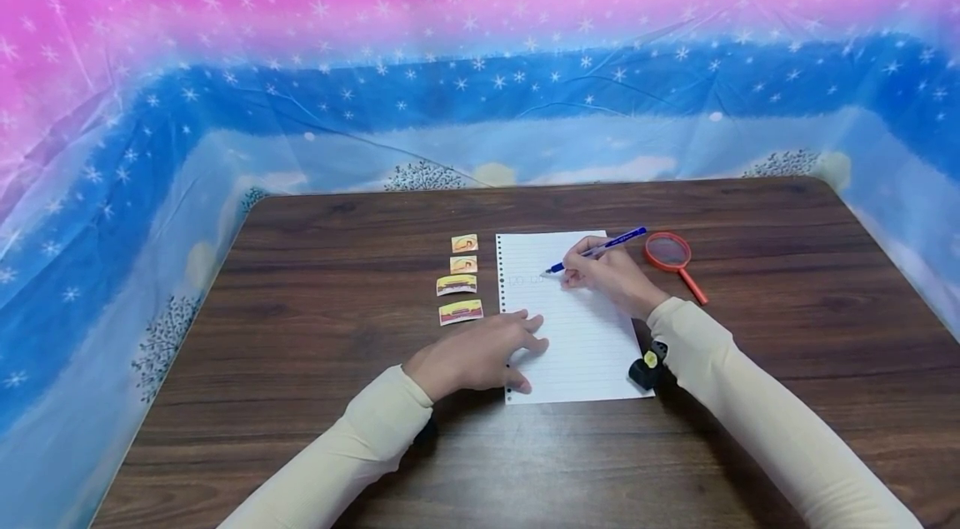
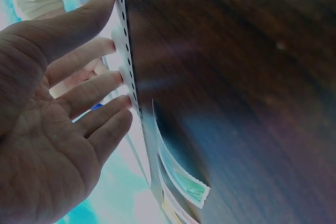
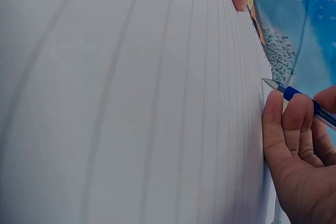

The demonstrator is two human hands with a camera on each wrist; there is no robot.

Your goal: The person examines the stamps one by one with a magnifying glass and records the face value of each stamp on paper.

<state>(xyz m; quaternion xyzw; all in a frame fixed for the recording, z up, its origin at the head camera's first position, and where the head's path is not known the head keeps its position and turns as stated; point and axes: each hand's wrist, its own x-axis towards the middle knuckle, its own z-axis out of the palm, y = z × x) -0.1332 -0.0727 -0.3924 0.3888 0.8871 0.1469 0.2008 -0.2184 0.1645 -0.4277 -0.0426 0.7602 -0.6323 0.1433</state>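
Note:
A lined sheet of paper with punched holes down its left edge lies on the wooden table. Near its upper left, faint handwriting shows. The right hand pinches a blue pen, its tip at the paper just right of the writing. In the right wrist view the pen tip meets the sheet beyond the curled fingers. The left hand rests on the paper's left edge with fingers spread. The left wrist view shows those fingers extended over the punched margin, holding nothing.
Left of the paper, two small orange-and-yellow cards and two yellow-and-red stamp-like cards stand in a column. A red magnifying glass lies right of the sheet. Snowflake-patterned cloth hangs behind the table.

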